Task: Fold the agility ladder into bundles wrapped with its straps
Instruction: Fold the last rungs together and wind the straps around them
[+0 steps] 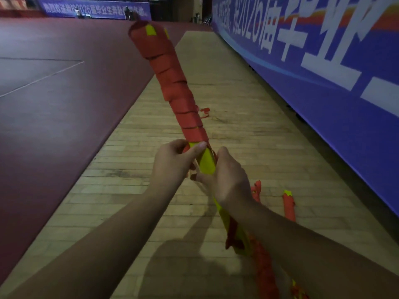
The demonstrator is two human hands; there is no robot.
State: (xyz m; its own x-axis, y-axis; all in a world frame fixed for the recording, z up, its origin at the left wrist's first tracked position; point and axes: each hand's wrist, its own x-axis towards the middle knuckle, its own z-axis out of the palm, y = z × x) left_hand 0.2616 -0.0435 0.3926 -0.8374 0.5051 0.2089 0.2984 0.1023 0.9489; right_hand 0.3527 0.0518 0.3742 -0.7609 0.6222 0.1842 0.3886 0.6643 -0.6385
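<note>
At the edge of an indoor sports court, a person holds a long agility ladder bundle [172,83] at a slant over the wooden floor [226,87], both bare forearms reaching in from the bottom of the frame and casting a shadow [172,266] on the boards. Nearest the camera, the bundle's lower end passes under the right forearm, with loose red strap [232,229] crumpled over it. Midway along, the left hand [172,162] grips the bundle from the left, its fingers curled round it and its thumb pressed flat on the bare yellow rungs [206,164], just below the last red turn. The right hand [228,178] clasps the same stretch from the right, its thumb laid across under the yellow face. Its other fingers are hidden behind the bundle. Beyond the hands, the strap winds round the bundle in overlapping red turns up to the far tip, where patches of yellow show. On the floor just right of the right wrist lies a second bundle [256,189], partly hidden, and near it a third bundle [289,207], red with a yellow tip. Farther off, a loose red curl [205,112] lies on the boards beside the raised bundle. A maroon court surface [64,108] spreads to the left, a blue banner [323,87] with large white characters lines the right side, and a far banner [95,8] hangs along the back wall.
</note>
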